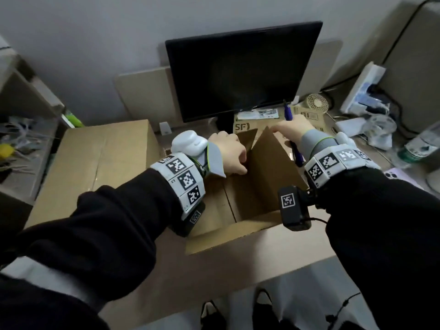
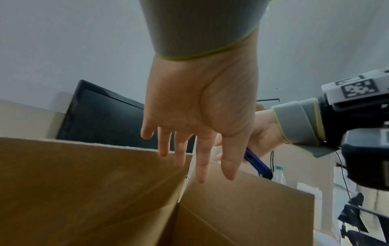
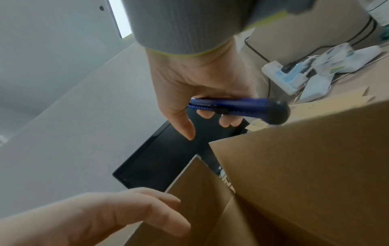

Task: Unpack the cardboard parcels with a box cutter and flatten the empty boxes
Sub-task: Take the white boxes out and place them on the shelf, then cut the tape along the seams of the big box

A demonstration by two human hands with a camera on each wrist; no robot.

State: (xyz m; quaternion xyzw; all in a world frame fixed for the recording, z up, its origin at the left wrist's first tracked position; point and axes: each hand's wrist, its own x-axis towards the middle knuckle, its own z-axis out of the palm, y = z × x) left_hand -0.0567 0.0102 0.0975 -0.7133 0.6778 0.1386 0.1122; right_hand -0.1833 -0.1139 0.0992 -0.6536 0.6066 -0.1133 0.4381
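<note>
An open brown cardboard box (image 1: 250, 186) stands on the desk in front of me, its flaps raised and its inside showing only bare cardboard. My left hand (image 1: 231, 156) reaches over the far left flap (image 2: 84, 191) with straight fingers (image 2: 200, 166) touching its edge. My right hand (image 1: 292, 129) is at the top of the right flap (image 3: 305, 166) and grips a blue box cutter (image 1: 289, 113) in its fist. The cutter (image 3: 238, 106) has a black end cap; its blade tip is hidden. In the left wrist view the cutter (image 2: 256, 163) shows behind my thumb.
A large closed cardboard box (image 1: 95, 158) lies left of the open one. A black monitor (image 1: 242, 72) stands just behind, with flat cardboard marked SF (image 1: 245, 126) at its foot. A power strip (image 1: 364, 91), cables, a plastic bottle (image 1: 419, 144) and a phone (image 1: 400, 177) crowd the right.
</note>
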